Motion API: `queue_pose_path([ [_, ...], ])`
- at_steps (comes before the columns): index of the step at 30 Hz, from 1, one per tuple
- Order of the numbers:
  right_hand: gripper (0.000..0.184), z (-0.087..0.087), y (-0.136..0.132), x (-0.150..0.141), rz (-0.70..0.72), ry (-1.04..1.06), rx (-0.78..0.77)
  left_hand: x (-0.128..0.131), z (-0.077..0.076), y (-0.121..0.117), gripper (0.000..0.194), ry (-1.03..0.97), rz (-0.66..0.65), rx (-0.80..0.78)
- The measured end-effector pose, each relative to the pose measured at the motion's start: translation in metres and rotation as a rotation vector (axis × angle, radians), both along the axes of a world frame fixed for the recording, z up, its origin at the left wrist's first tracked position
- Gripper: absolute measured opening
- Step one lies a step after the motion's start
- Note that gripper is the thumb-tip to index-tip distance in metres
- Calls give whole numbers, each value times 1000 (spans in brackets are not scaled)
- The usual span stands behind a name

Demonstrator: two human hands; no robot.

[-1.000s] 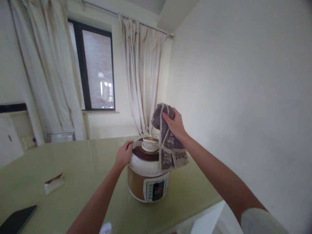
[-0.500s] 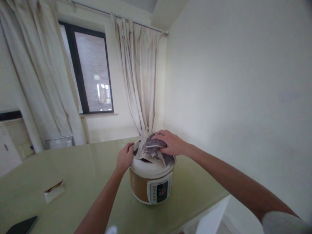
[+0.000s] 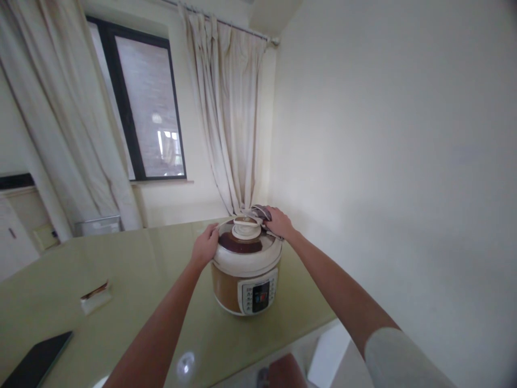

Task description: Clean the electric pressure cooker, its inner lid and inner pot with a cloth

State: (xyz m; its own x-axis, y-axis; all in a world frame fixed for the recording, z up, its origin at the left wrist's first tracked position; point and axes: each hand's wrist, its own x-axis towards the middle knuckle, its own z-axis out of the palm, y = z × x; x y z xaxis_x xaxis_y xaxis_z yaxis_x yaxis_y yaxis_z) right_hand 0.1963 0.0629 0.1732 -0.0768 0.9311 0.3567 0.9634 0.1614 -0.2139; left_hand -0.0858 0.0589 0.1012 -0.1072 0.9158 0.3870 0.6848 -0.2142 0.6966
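A brown and white electric cooker (image 3: 246,275) stands on the pale green table (image 3: 133,291), its control panel facing me. My left hand (image 3: 205,249) grips the left rim of the cooker's lid, fingers curled round it. My right hand (image 3: 278,222) presses a grey patterned cloth (image 3: 260,211) onto the far right edge of the lid, behind the white lid knob (image 3: 245,229). Most of the cloth is hidden by my hand and the lid.
A small white packet (image 3: 95,297) lies on the table to the left, and a dark tablet (image 3: 34,364) lies at the near left corner. Curtains (image 3: 226,118) and a window (image 3: 139,108) are behind the table. A white wall runs along the right.
My right hand brought the cloth down from above the cooker onto the lid, then slid it to the lid's far right edge. My left hand stayed on the lid's left rim.
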Motion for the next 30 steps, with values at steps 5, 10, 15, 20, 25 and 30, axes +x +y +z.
queue_pose_path([
  [5, 46, -5, -43, -3, -1, -140, 66, 1, 3, 0, 52, 60, 2, -57],
  [10, 40, -9, -95, -6, 15, -247, 143, 1, 3, 1, 53, 57, 4, -48],
  [15, 42, -5, -112, -10, 50, -275, 143, -1, 4, 1, 52, 65, 22, -61],
  [20, 51, 2, -99, -20, 28, -264, 124, -3, 3, -1, 54, 63, 30, -63],
  [25, 55, 1, -76, -25, -27, -215, 85, -4, 3, -2, 54, 57, 42, -46],
  [30, 53, -6, -48, -17, -82, -123, 39, -5, 1, -1, 56, 51, 31, -25],
])
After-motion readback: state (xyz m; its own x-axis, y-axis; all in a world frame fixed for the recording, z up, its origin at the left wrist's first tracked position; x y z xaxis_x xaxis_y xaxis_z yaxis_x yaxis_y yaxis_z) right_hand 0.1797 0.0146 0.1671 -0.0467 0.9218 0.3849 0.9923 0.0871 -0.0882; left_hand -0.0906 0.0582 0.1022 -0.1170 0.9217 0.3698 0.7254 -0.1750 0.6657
